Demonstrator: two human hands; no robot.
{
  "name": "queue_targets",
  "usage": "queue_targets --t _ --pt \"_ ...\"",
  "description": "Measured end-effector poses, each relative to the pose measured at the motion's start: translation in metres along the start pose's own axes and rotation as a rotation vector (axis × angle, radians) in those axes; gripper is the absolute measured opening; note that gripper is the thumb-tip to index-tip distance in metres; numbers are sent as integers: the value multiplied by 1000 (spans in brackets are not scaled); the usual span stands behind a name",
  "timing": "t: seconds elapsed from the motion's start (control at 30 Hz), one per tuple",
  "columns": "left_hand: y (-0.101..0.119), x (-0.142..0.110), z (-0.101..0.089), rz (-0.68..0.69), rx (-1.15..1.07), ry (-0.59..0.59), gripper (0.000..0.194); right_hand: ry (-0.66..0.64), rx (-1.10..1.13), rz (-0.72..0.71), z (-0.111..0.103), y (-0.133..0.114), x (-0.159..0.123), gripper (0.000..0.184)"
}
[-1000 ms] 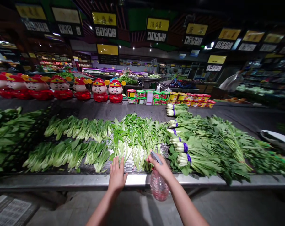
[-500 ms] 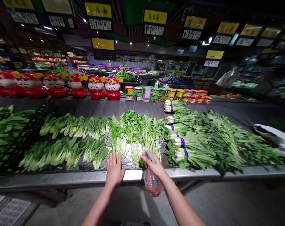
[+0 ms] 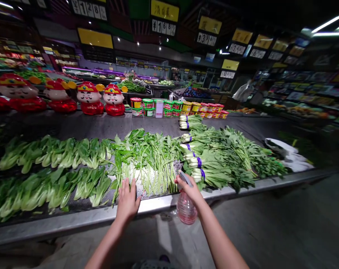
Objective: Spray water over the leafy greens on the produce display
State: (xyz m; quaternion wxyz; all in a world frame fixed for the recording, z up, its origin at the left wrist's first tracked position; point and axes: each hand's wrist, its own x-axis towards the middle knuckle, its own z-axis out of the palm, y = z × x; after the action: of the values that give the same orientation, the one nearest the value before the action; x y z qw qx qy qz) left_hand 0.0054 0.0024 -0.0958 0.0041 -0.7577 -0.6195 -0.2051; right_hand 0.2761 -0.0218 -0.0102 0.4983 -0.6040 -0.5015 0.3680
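Note:
My right hand [image 3: 190,190] is closed round the grey trigger head of a clear pinkish spray bottle [image 3: 185,208], which hangs in front of the metal counter edge [image 3: 161,204]. My left hand [image 3: 127,201] lies flat with fingers stretched out on that edge, its fingertips at the cut stems of a loose pile of leafy greens [image 3: 147,158]. To the right of the bottle lie bunches of greens tied with purple bands [image 3: 205,168]. Rows of bok choy [image 3: 54,175] spread to the left of my left hand.
Red and white figurines [image 3: 89,99] and a row of coloured tubs [image 3: 175,108] stand along the back of the display table. A white plastic bag [image 3: 287,155] lies at its right end. Price signs [image 3: 164,26] hang overhead. Open floor runs to the right; a person stands far back.
The view has swung to the right and tilted, so the display has slid left in the picture. Both hands keep their places at the counter edge, the right still on the spray bottle.

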Motion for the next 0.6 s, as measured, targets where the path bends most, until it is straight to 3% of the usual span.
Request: queue_targets --t 0.1,0.3,0.6 --pt "4 2 1 18 4 0 66 50 -38 -29 -11 6 6 41" --pt "12 0 6 11 6 -24 66 -4 102 109 -22 20 11 62" --pt "15 -1 2 21 26 -51 66 34 50 49 -26 17 6 41"
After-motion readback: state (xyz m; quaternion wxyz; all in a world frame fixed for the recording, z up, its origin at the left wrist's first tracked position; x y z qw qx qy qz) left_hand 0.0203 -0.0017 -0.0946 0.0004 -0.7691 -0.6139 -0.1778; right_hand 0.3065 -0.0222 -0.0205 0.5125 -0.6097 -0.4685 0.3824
